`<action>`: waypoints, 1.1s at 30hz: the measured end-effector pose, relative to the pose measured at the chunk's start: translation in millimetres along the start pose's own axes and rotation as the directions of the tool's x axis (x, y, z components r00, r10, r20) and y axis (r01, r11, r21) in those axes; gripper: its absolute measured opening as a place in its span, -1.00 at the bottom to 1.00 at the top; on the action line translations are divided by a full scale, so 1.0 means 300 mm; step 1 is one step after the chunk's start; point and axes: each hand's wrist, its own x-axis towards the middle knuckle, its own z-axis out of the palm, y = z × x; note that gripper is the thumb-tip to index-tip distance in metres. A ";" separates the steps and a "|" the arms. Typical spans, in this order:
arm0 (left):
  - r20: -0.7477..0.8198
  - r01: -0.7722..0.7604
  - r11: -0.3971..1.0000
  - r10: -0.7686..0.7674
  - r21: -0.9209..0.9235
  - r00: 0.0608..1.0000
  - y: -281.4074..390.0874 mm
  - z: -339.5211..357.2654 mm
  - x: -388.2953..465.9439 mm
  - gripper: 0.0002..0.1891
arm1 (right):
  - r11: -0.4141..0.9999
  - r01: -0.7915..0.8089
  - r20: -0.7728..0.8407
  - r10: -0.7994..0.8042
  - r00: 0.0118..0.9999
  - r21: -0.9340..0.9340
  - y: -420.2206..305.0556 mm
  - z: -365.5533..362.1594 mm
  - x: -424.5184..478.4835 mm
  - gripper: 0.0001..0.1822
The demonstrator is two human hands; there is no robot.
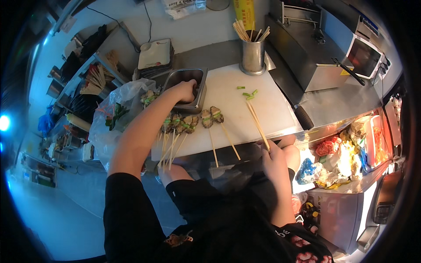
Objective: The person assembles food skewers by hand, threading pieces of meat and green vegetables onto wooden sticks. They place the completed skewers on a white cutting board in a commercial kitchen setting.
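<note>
My left hand (188,91) reaches into a rectangular stainless-steel pan (203,88); the fingertips and whatever they touch are hidden inside. Thin wooden skewers (257,123) are held in my right hand (273,156), their far ends pointing over the white cutting board (230,79). Just beyond those tips lie several short green vegetable pieces (250,96). Two skewers of dark-edged food with green strips (212,117) rest on the board, sticks towards me. Further left, several similar loaded skewers (181,124) are bunched together below the pan, partly behind my left forearm.
A metal canister (252,57) of wooden sticks stands at the board's back edge. Along the right side lies a black-handled tool (303,117), beside a stainless-steel appliance (296,49). Stacked plates (155,54) sit behind the pan. A clear plastic bag (105,134) with greens is at left.
</note>
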 end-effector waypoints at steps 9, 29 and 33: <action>-0.019 -0.074 0.933 0.072 -0.353 0.997 -0.041 -0.112 -0.082 -0.81 | 0.957 0.047 0.006 -0.051 0.999 0.285 -0.022 -0.002 -0.017 -0.75; -0.282 -0.201 0.962 0.143 -0.187 0.949 -0.015 -0.120 -0.110 -0.76 | 0.783 0.060 -0.002 -0.075 0.997 0.619 -0.078 0.059 -0.071 -0.76; -0.193 -0.173 0.467 0.005 -0.867 0.981 -0.062 -0.121 -0.182 -0.74 | 0.746 0.098 -0.015 -0.118 0.993 0.658 -0.097 0.106 -0.050 -0.77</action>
